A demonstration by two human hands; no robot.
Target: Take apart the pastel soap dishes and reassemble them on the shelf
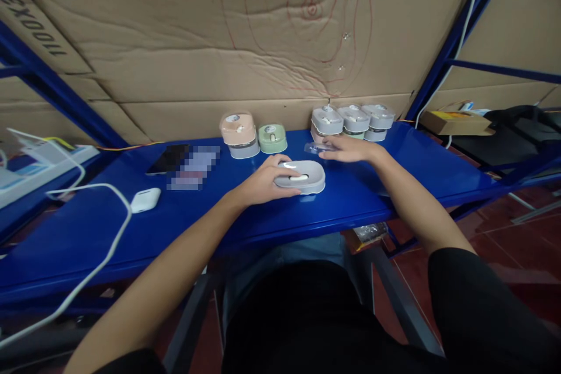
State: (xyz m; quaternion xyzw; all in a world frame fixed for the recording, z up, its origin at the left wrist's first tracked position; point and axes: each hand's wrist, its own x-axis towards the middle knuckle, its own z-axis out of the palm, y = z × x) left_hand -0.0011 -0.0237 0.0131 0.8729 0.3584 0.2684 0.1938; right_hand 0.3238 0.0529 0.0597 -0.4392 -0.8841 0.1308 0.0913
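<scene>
A grey oval container [314,174] with a white piece in its middle rests on the blue table. My left hand [269,181] grips its left end, fingers wrapped over the rim. Behind and to the right, my right hand [348,149] is closed on a clear plastic piece [313,148] just above the table. Beyond that hand stand stacked boxes with grey tops [328,121], partly hidden by it. A peach box [238,127] on a grey one and a green box [272,138] stand behind my left hand.
On the left of the blue table [175,234] lie a white earphone case [146,200], a dark flat object [169,159] and a white cable [118,234]. A power strip [48,169] is at far left. Cardboard [175,41] backs the table; blue posts flank it.
</scene>
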